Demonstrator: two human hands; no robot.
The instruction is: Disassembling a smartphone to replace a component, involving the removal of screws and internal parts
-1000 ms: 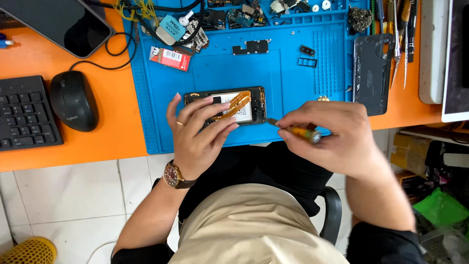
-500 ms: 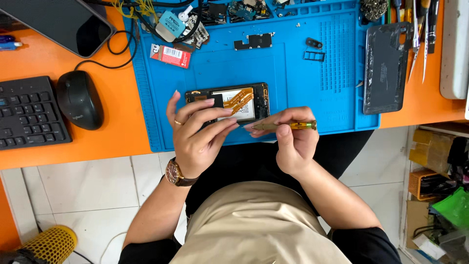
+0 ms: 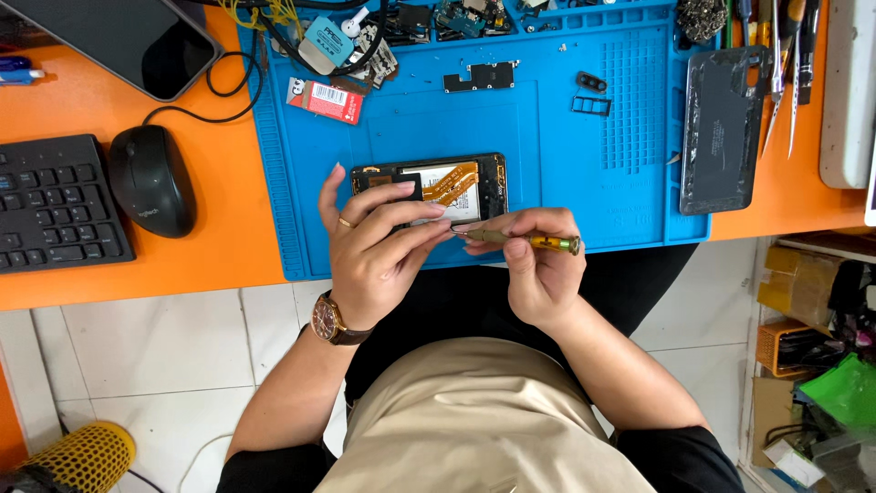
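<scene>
An opened phone (image 3: 456,183) with an orange flex cable lies on the blue work mat (image 3: 566,192). My left hand (image 3: 374,251) rests over the phone's near left part, fingertips meeting the tip of a small screwdriver (image 3: 525,239). My right hand (image 3: 538,269) grips that yellow-green screwdriver, held level and pointing left, just below the phone's near edge. My left wrist wears a brown watch (image 3: 327,319).
A removed phone back cover (image 3: 721,128) lies at the mat's right. Small parts, a red packet (image 3: 325,99) and tools crowd the mat's far edge. A black mouse (image 3: 151,178), keyboard (image 3: 50,205) and tablet (image 3: 137,36) sit on the orange desk (image 3: 219,237).
My right hand moved left with the screwdriver, from the phone's right side to just below it, bringing its tip to my left fingertips. My left hand stayed on the phone.
</scene>
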